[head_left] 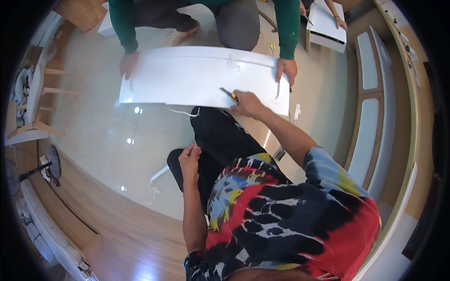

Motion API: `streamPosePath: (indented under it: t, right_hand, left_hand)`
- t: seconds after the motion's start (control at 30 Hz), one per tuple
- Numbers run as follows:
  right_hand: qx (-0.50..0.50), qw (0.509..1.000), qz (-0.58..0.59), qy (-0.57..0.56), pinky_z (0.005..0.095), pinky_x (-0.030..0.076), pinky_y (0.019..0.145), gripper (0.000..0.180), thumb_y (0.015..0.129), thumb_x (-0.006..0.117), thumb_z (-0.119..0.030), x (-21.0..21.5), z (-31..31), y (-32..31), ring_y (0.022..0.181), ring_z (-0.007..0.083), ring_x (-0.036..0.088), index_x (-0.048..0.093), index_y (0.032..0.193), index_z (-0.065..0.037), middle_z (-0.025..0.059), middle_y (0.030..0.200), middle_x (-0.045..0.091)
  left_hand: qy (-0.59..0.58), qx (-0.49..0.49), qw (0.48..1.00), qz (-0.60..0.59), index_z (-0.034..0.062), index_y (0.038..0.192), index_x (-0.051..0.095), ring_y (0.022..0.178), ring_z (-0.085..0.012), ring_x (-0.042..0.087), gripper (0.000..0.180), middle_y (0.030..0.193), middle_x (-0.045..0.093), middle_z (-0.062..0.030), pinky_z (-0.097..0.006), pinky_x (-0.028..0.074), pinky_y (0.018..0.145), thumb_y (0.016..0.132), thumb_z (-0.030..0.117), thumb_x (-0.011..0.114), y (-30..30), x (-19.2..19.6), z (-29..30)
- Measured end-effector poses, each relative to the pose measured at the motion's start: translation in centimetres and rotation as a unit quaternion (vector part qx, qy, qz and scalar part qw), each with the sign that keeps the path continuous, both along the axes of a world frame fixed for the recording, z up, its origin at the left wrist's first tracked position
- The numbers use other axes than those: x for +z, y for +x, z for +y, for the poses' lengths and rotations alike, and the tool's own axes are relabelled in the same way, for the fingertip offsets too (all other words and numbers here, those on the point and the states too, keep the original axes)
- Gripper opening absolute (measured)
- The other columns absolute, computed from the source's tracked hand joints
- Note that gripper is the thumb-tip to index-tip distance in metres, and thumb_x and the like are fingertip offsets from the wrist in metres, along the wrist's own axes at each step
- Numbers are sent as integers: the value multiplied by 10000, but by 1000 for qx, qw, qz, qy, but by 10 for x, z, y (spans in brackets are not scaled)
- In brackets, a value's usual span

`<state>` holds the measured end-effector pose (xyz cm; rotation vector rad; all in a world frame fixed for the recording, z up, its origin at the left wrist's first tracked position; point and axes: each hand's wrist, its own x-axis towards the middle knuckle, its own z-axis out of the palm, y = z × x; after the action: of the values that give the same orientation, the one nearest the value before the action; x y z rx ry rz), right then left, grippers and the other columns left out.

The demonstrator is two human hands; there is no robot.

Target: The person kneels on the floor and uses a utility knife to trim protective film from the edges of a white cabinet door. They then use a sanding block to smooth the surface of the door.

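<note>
A utility knife (229,95) with a yellow and black handle is in my right hand (247,104), its blade pointing up and left over a white panel (187,77). My right hand rests at the panel's near edge. Across from me, a person in green sleeves grips the panel's two ends with both hands. A thin white strip (183,112) dangles from the near edge, above my knee. My left hand (190,158) is beside my thigh, fingers pinched together; whether something small is between them is hidden.
Another white strip (159,175) lies on the shiny floor at my left. Yellow scissors (272,46) lie beyond the panel. At the far right another person handles a white box-like piece (326,28). Wooden-framed panels (365,126) stand along the right; an upturned stool (35,98) is at left.
</note>
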<state>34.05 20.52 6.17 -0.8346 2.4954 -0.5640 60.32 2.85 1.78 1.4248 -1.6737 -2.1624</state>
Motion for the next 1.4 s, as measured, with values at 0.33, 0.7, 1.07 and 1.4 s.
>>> streamPosePath:
  t: [0.33, 0.7, 1.07, 1.4]
  right_hand:
    - [-4, 999, 32, -9, 450, 524, 774, 484, 731, 820, -328, -14, 8, 2, 857, 378, 681, 598, 1014, -4, 222, 893, 684]
    - [-18, 996, 62, -63, 486, 525, 789, 434, 794, 759, -288, -18, 8, 16, 888, 405, 672, 570, 1057, 0, 244, 898, 683]
    - [-13, 996, -6, -83, 505, 508, 650, 345, 921, 659, -312, 1, 2, 7, 705, 449, 655, 560, 915, 18, 246, 716, 648]
    - [-2, 994, -77, -79, 492, 480, 566, 316, 976, 595, -271, 4, 9, -5, 616, 437, 632, 551, 854, 17, 241, 641, 608]
  left_hand:
    - [34, 56, 995, 80, -73, 1137, 649, 848, -146, 664, 243, 921, 696, -88, -268, 529, 807, 971, 103, 627, 96, -12, 52]
    - [44, 52, 996, 55, -27, 1124, 673, 836, -148, 676, 231, 917, 707, -86, -256, 521, 741, 964, 137, 643, 72, 0, 97]
    - [154, 75, 982, 84, 1, 1207, 600, 880, -201, 692, 356, 987, 691, -96, -316, 552, 765, 1037, 301, 513, -71, 32, 61]
    - [217, 296, 926, 85, -4, 1333, 497, 1065, -272, 576, 748, 1154, 606, -125, -452, 462, 944, 996, 649, 357, -150, -25, -22]
